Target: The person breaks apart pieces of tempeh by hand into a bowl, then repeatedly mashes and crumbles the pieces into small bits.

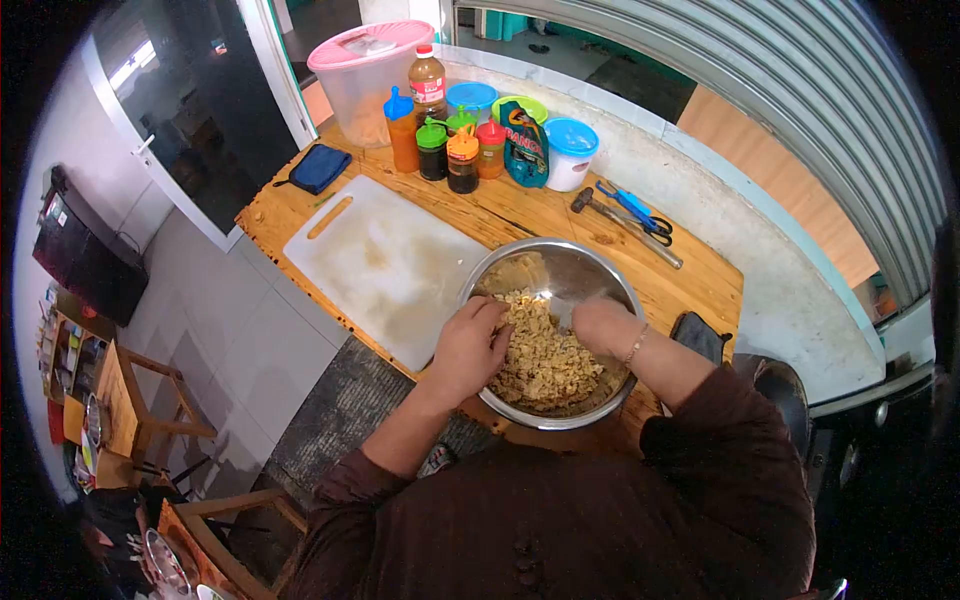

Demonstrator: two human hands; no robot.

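Observation:
A stainless steel bowl (622,283) stands near the table's front edge, holding a yellowish-brown crumbly mixture (545,355). My left hand (468,348) bends over the bowl's left rim, its fingertips and thumb inside against the mixture. On the right side, my right hand (604,325) is inside the bowl, curled into a fist at the mixture's edge. Its fingertips are turned down and hidden, so I cannot make out what they hold. Some of the mixture clings to the bowl's far inner wall.
Left of the bowl lies a white cutting board (385,255). Sauce bottles (402,130), lidded tubs (572,155) and a large pink-lidded container (365,90) line the back. A hammer (630,228) and blue-handled scissors (640,212) rest at right; a dark cloth (318,168) lies at left.

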